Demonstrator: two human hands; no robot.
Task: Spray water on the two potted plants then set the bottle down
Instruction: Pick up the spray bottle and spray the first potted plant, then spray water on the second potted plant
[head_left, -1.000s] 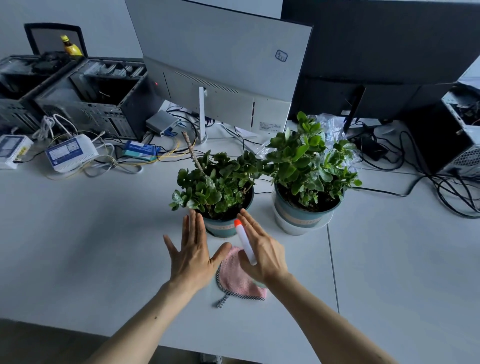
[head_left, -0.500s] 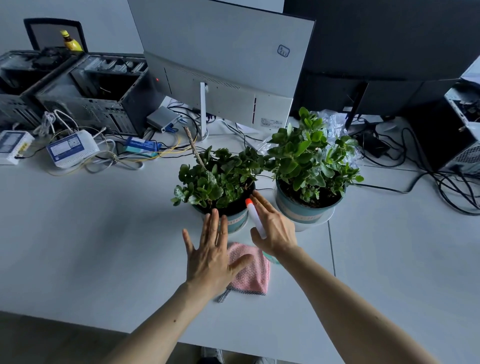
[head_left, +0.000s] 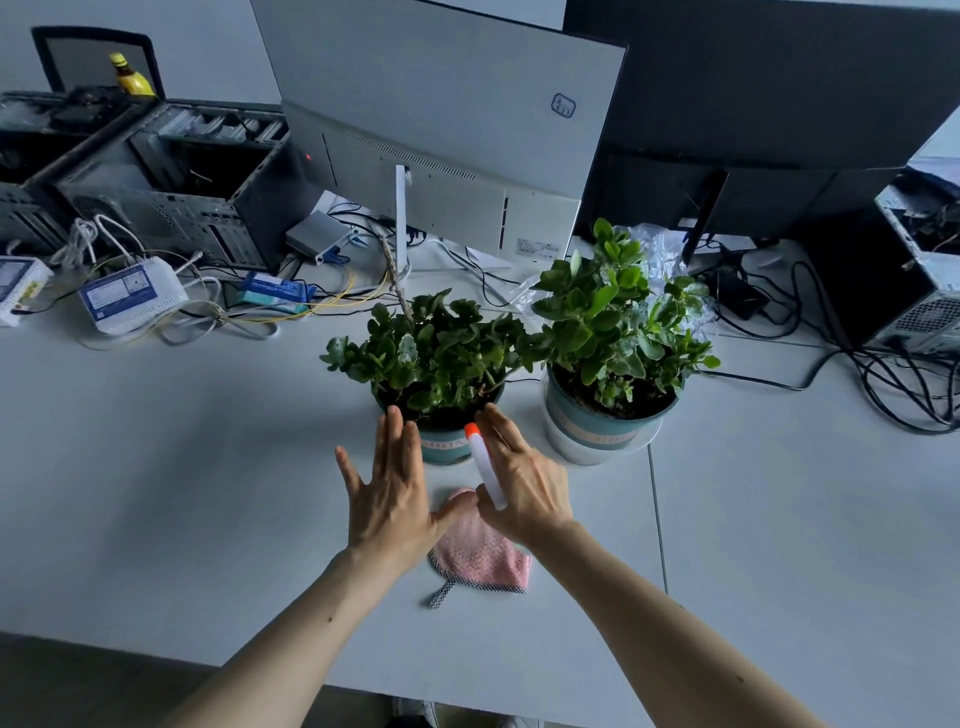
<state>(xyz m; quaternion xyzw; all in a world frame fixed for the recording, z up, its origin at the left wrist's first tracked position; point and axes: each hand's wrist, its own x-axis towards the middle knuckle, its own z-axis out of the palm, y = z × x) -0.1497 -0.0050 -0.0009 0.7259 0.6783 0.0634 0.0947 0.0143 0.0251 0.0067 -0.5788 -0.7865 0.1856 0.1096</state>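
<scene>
Two leafy green plants in teal pots stand side by side mid-table: the left plant (head_left: 436, 358) and the taller right plant (head_left: 613, 322), whose pot rests on a clear saucer. My right hand (head_left: 524, 483) grips a white spray bottle (head_left: 485, 470) with an orange nozzle that points at the left pot. Most of the bottle's body is hidden under that hand. My left hand (head_left: 389, 493) hovers flat with fingers spread, just in front of the left pot, holding nothing.
A pink cloth (head_left: 480, 558) lies under my hands. Behind the plants stand a white monitor (head_left: 441, 114) and a black monitor (head_left: 753, 88). Open computer cases (head_left: 171, 171), routers and tangled cables fill the back left; another case (head_left: 919, 270) and cables sit right.
Both hands first advanced toward the left pot, with the spray bottle carried along, then held about there in the last half second. The head camera shifted slightly.
</scene>
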